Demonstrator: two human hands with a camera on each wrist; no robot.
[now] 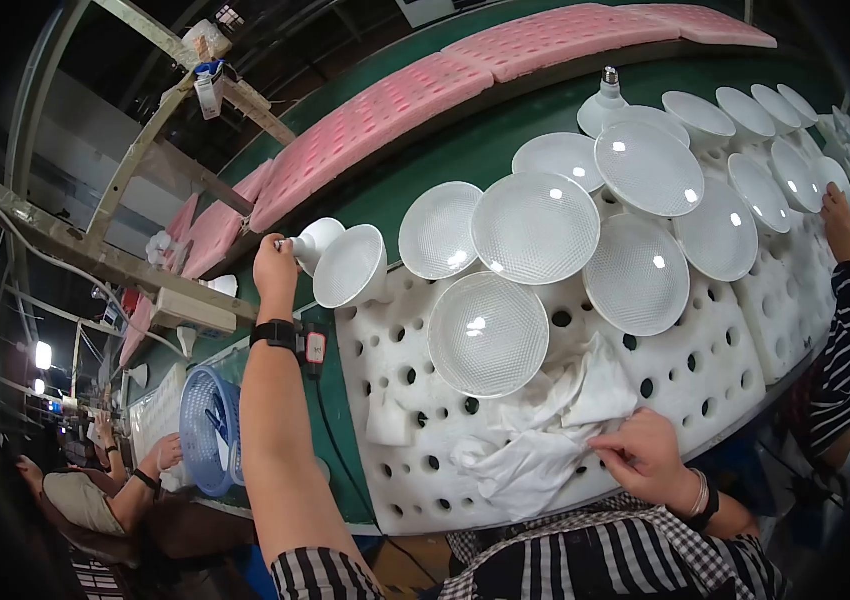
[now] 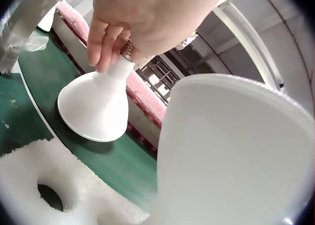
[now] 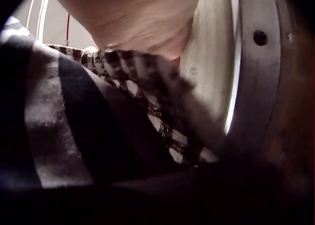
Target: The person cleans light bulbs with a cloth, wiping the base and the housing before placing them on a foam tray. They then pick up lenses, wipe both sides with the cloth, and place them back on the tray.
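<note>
In the head view my left hand (image 1: 275,272) reaches forward to the far left and grips a white reflector bulb (image 1: 319,240) by its screw base. The left wrist view shows that bulb (image 2: 96,107) with its wide face down, close over the green belt (image 2: 42,85), fingers and thumb around the base. Beside it a second reflector bulb (image 1: 350,268) stands in the foam, its textured lens showing. My right hand (image 1: 650,455) is low at the foam's near edge, fingers loosely curled, fingertips at the edge of a crumpled white cloth (image 1: 545,440).
Several reflector bulbs (image 1: 535,228) crowd the holed white foam (image 1: 405,420). Pink foam strips (image 1: 375,115) line the far side. A blue basket (image 1: 210,430) and a black cable (image 1: 335,440) are at left. Another person's hand (image 1: 840,225) touches bulbs at right; more people are at left.
</note>
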